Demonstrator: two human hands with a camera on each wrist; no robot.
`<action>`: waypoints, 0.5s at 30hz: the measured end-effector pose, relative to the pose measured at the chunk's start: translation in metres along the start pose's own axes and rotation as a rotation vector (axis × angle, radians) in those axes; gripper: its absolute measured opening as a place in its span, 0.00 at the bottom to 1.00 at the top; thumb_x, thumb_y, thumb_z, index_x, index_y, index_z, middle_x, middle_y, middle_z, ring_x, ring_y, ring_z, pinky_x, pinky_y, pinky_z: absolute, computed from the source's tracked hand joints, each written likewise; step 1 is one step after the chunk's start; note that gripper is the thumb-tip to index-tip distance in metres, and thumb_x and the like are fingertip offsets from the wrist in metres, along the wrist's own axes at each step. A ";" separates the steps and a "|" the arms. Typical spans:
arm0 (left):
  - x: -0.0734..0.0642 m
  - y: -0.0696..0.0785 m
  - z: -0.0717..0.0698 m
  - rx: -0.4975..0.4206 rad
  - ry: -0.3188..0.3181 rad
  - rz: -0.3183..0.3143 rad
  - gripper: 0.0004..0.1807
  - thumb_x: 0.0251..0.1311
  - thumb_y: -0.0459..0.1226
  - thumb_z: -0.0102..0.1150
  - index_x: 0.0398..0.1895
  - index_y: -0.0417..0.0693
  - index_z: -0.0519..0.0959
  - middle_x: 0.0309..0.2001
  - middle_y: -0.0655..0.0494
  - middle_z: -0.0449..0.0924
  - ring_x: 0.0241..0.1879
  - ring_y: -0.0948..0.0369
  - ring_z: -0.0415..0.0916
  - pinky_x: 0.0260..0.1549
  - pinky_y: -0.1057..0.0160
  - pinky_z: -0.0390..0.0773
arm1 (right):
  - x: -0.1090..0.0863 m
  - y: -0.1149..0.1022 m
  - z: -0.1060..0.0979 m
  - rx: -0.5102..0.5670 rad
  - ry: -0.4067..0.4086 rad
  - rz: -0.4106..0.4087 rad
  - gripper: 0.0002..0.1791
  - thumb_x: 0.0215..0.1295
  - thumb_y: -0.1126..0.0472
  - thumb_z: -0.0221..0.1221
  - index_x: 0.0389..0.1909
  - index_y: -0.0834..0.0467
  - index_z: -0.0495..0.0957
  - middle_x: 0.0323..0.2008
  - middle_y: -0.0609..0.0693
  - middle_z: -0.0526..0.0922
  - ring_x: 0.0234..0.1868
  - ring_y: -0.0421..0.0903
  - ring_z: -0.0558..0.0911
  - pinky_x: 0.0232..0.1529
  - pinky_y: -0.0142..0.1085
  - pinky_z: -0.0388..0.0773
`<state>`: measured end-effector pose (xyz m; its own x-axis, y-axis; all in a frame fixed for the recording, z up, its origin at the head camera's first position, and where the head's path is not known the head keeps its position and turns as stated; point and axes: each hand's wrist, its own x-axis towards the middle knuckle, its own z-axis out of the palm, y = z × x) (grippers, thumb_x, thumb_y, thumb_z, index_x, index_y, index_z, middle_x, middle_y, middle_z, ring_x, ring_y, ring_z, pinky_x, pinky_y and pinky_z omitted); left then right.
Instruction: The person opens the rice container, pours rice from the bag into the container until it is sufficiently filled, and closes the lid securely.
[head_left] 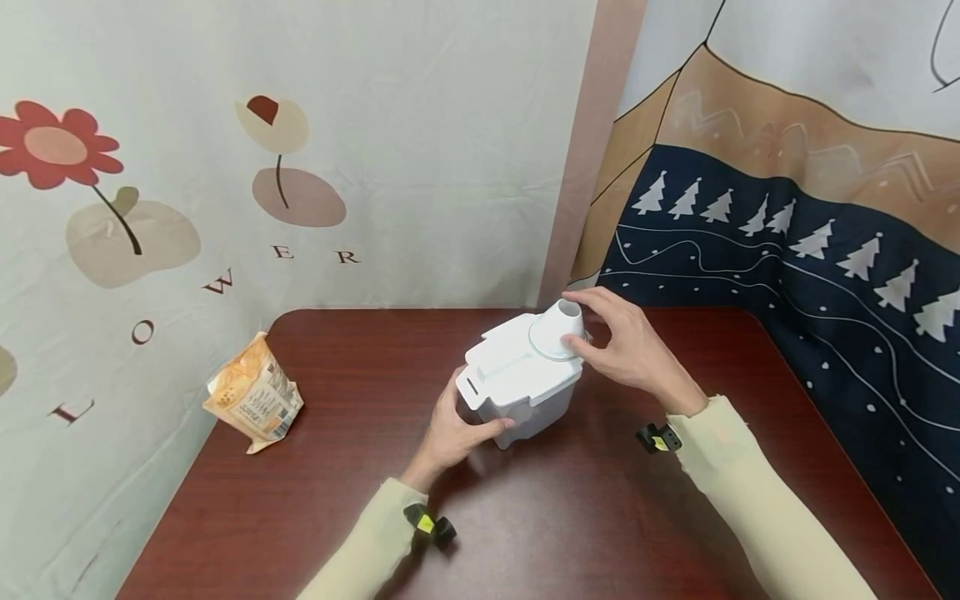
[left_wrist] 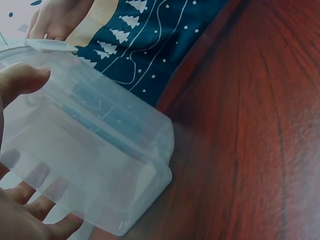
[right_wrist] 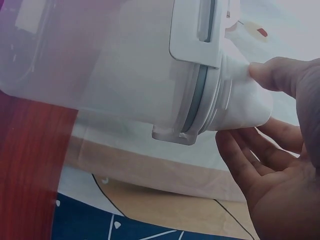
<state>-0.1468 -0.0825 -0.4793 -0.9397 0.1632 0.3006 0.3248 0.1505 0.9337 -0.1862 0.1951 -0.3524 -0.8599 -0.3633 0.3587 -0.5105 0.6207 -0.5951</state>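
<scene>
A translucent plastic storage container (left_wrist: 95,150) with a white lid (head_left: 513,346) is held over the table, its lid facing up toward the head camera. My left hand (head_left: 457,425) grips the container's body from the near left, thumb on one side and fingers on the other. On the lid's right part stands a white tapered spout (head_left: 558,327) with a round opening at its top. My right hand (head_left: 626,342) pinches this spout between thumb and fingers; in the right wrist view the thumb (right_wrist: 277,75) presses one side and the fingertips (right_wrist: 227,142) the other.
An orange and white snack bag (head_left: 257,396) stands at the left edge of the dark red wooden table (head_left: 600,517). Behind it hangs a pale curtain (head_left: 450,150) with flowers and letters. A navy cloth (head_left: 862,350) with white trees hangs along the right side.
</scene>
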 end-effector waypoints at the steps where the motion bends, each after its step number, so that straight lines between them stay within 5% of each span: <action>1: 0.001 -0.001 -0.001 -0.009 -0.006 0.007 0.44 0.41 0.34 0.84 0.65 0.55 0.72 0.55 0.55 0.81 0.57 0.63 0.75 0.62 0.68 0.72 | -0.001 0.000 0.000 -0.002 0.003 0.002 0.33 0.63 0.61 0.70 0.69 0.52 0.73 0.63 0.54 0.78 0.59 0.52 0.81 0.60 0.50 0.82; 8: 0.007 -0.004 -0.008 -0.098 -0.088 0.048 0.44 0.42 0.29 0.82 0.65 0.51 0.71 0.56 0.54 0.80 0.56 0.64 0.75 0.61 0.69 0.73 | -0.005 -0.001 0.001 -0.035 0.025 0.026 0.32 0.62 0.59 0.71 0.68 0.51 0.74 0.60 0.52 0.80 0.57 0.50 0.82 0.59 0.48 0.84; 15: 0.016 -0.007 -0.020 -0.054 -0.149 0.041 0.44 0.42 0.30 0.82 0.66 0.53 0.72 0.56 0.55 0.80 0.56 0.64 0.75 0.62 0.70 0.71 | -0.010 -0.003 0.002 -0.047 0.057 0.029 0.32 0.61 0.59 0.72 0.67 0.54 0.75 0.58 0.53 0.80 0.52 0.52 0.83 0.55 0.50 0.86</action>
<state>-0.1661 -0.1001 -0.4769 -0.8983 0.3114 0.3099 0.3522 0.0889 0.9317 -0.1759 0.1953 -0.3557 -0.8719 -0.3055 0.3828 -0.4834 0.6627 -0.5721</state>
